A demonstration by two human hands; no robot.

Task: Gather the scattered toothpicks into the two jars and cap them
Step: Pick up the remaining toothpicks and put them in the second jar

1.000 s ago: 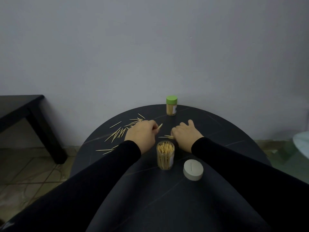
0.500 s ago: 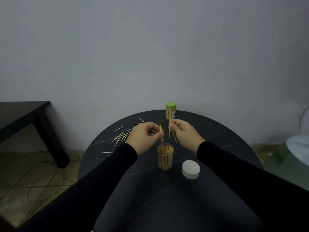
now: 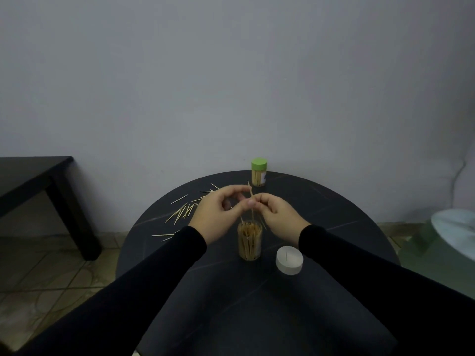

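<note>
**A:** What's out on your left?

**B:** A dark side table (image 3: 38, 173) stands off against the wall, over a tiled floor (image 3: 51, 273). On my round black surface (image 3: 334, 206), a scatter of thin pale wooden toothpicks (image 3: 183, 210) lies at the left edge, a couple more apart from them nearer me.

**A:** And the hands?

**B:** My left hand (image 3: 216, 214) is raised just above the surface, fingers curled, thumb and forefinger meeting at the tips right beside the upright stick. Whether it pinches that stick too, I cannot tell. My right hand (image 3: 276, 217) sits fingertip to fingertip with it, curled, pinching a few loose toothpicks (image 3: 250, 195); one stands nearly upright, its tip poking above the fingers, its lower end pointing down.

**A:** Down at what?

**B:** The clear open jar packed with toothpicks (image 3: 249, 241), upright, directly under both hands, no cap on it.

**A:** Further right?

**B:** The round white lid with a slot (image 3: 289, 260) lies flat just beside that jar, near my right sleeve. Beyond my hands, at the far rim, stands the second small jar with its green cap (image 3: 259, 172) on, sticks inside.
</note>
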